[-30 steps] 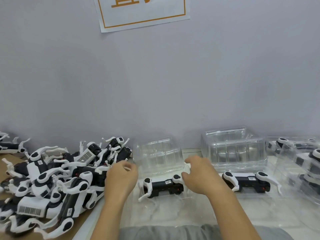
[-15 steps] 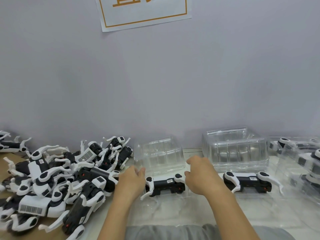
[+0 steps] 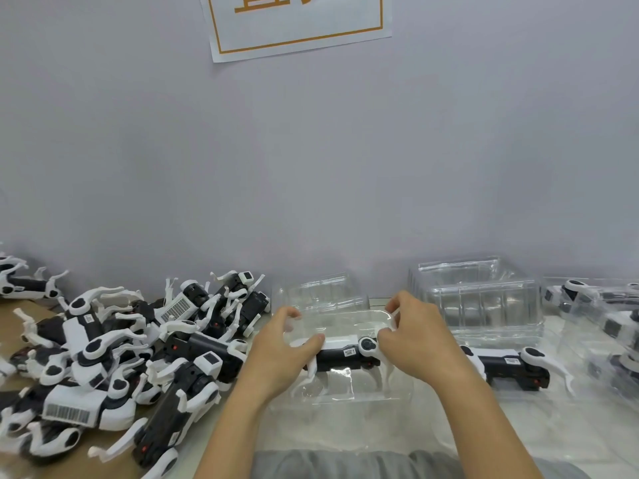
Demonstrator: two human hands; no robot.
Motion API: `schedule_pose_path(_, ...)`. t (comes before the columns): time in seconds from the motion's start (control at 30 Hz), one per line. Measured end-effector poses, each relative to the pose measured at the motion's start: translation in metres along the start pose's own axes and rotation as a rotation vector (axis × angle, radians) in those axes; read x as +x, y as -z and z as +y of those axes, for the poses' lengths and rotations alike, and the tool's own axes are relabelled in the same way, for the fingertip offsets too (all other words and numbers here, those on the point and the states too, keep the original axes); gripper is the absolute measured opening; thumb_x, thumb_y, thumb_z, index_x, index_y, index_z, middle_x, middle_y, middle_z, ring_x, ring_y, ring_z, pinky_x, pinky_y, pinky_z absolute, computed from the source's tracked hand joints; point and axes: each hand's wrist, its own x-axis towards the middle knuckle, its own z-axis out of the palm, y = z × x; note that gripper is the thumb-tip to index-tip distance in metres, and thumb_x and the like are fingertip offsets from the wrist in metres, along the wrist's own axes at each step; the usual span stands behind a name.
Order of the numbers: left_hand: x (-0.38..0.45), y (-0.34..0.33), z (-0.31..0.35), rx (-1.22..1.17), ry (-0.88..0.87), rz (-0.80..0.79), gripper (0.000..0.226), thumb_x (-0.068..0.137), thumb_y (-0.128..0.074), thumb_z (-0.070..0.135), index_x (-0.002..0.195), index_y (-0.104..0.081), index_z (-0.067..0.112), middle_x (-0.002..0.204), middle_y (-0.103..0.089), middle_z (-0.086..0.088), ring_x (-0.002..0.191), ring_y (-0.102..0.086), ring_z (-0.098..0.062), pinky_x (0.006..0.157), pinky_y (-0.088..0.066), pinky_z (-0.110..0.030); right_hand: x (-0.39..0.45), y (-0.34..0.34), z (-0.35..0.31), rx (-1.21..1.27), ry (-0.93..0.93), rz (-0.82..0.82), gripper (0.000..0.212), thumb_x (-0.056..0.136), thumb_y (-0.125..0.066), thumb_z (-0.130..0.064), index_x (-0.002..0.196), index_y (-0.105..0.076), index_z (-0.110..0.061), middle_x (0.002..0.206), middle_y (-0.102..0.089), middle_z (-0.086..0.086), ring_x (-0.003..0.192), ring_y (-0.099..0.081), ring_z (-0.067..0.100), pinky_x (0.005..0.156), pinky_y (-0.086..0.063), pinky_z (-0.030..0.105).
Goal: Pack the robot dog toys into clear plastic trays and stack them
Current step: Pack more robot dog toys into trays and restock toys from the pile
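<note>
Grey wall [image 3: 311, 167] close behind bench [image 3: 432, 426]; heap of robot dog toys [image 3: 114, 354] crowding left, stacked clear trays [image 3: 480, 305] right. Black-and-white robot dog toy [image 3: 345, 354] lying in clear plastic tray [image 3: 345, 388], centre. Left hand [image 3: 280, 350] and right hand [image 3: 415, 340] curled, pinching clear lid [image 3: 342, 323] over it.

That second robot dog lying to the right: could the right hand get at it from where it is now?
Probably yes. The second robot dog lies uncovered just beside the right hand, nothing between them, though that hand first must let go of the clear tray.
</note>
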Motion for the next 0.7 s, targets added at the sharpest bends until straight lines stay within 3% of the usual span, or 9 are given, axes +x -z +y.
schedule_pose_path(0.17,-0.001,-0.001,0.002,0.089,-0.083,0.026,0.031,0.086,-0.072,0.039,0.113,-0.057,0.041,0.121,-0.053,0.009,0.12,-0.047,-0.013,0.095,-0.036,-0.029,0.001,-0.001,0.001,-0.021,0.01,0.002,0.025,0.084,-0.054,-0.011,0.107,-0.052,-0.019,0.098,-0.052,-0.006,0.086,-0.052,0.011,0.064,-0.041,0.026)
schedule_pose_path(0.3,-0.005,-0.002,0.006,0.281,-0.161,0.011,0.037,0.087,-0.069,0.042,0.119,-0.054,0.051,0.136,-0.043,0.02,0.132,-0.033,-0.012,0.113,-0.029,-0.04,-0.003,-0.008,0.0,-0.093,0.005,0.013,0.037,0.089,-0.051,-0.01,0.125,-0.057,-0.008,0.118,-0.059,0.006,0.108,-0.056,0.024,0.083,-0.049,0.032)
schedule_pose_path(0.37,-0.007,-0.003,0.01,0.301,-0.244,-0.041,0.033,0.087,-0.07,0.043,0.115,-0.055,0.051,0.136,-0.043,0.025,0.133,-0.035,-0.005,0.116,-0.024,-0.041,-0.005,-0.01,-0.001,-0.122,-0.017,0.014,0.034,0.087,-0.05,-0.007,0.12,-0.06,-0.001,0.11,-0.063,0.011,0.105,-0.061,0.029,0.088,-0.054,0.044)
schedule_pose_path(0.47,-0.011,-0.004,0.016,0.232,-0.281,-0.183,0.03,0.08,-0.076,0.054,0.105,-0.063,0.046,0.135,-0.047,0.026,0.134,-0.038,-0.002,0.117,-0.027,-0.038,-0.006,-0.011,-0.001,-0.149,-0.039,0.003,0.033,0.087,-0.05,-0.005,0.118,-0.061,-0.001,0.109,-0.063,0.012,0.106,-0.062,0.029,0.09,-0.054,0.045)
schedule_pose_path(0.6,-0.016,-0.002,0.021,0.37,-0.185,-0.379,0.06,0.058,-0.081,0.072,0.111,-0.06,0.052,0.157,-0.026,0.021,0.146,-0.014,-0.005,0.121,-0.01,-0.036,-0.006,-0.013,-0.001,-0.176,-0.043,-0.032,0.029,0.091,-0.052,-0.008,0.119,-0.058,-0.006,0.112,-0.055,0.009,0.103,-0.061,0.027,0.086,-0.053,0.037)
schedule_pose_path(0.7,-0.017,0.0,0.023,0.478,-0.185,-0.493,0.077,0.055,-0.084,0.07,0.121,-0.047,0.057,0.163,-0.012,0.016,0.147,0.002,-0.003,0.122,0.003,-0.041,-0.006,-0.013,-0.002,-0.173,-0.051,-0.053,0.028,0.091,-0.052,-0.008,0.118,-0.058,-0.008,0.097,-0.042,0.001,0.102,-0.06,0.027,0.085,-0.052,0.037)
